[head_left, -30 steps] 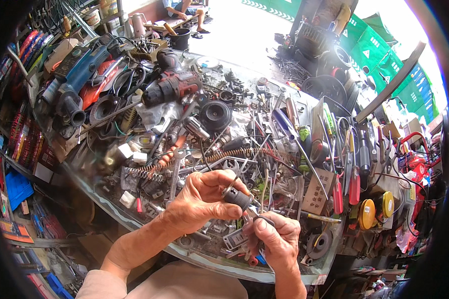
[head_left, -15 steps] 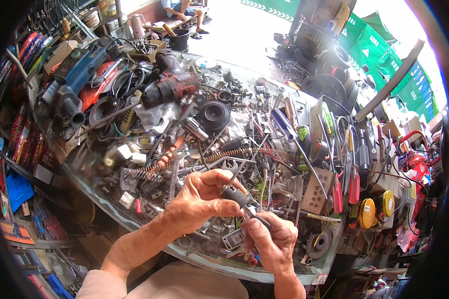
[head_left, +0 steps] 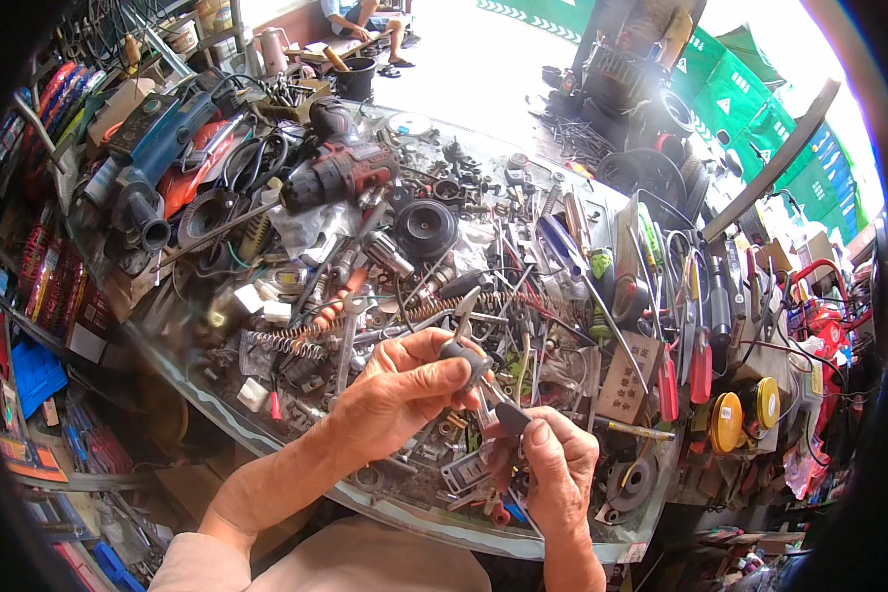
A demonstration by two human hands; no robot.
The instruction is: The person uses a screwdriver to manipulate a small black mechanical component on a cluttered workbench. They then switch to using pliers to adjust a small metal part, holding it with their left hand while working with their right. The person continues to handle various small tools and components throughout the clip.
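Note:
My left hand [head_left: 405,380] is closed around a short, dark grey cylindrical part [head_left: 477,363], gripped between thumb and fingers above the cluttered bench. It looks like a lock cylinder, though its front face is hard to make out. A flat grey metal piece [head_left: 466,308] sticks up just beyond it, by the left fingertips. Just to the right, my right hand [head_left: 557,469] pinches a black-headed key [head_left: 511,418], its thin metal blade toward the cylinder. Whether the blade tip touches the cylinder, I cannot tell. The right hand's lower fingers are partly in shadow.
Loose hardware covers the glass-topped bench [head_left: 257,449]. A long coil spring [head_left: 444,304], a red-black drill [head_left: 340,176], a round black part [head_left: 424,229] and a blue power tool [head_left: 168,133] lie beyond. Red-handled screwdrivers [head_left: 701,367] stand at right. A person [head_left: 365,20] sits far off.
My right hand has drawn slightly right and down with the key, showing more of its black head. The left hand has turned the cylinder a little, and the grey metal piece now points more upright.

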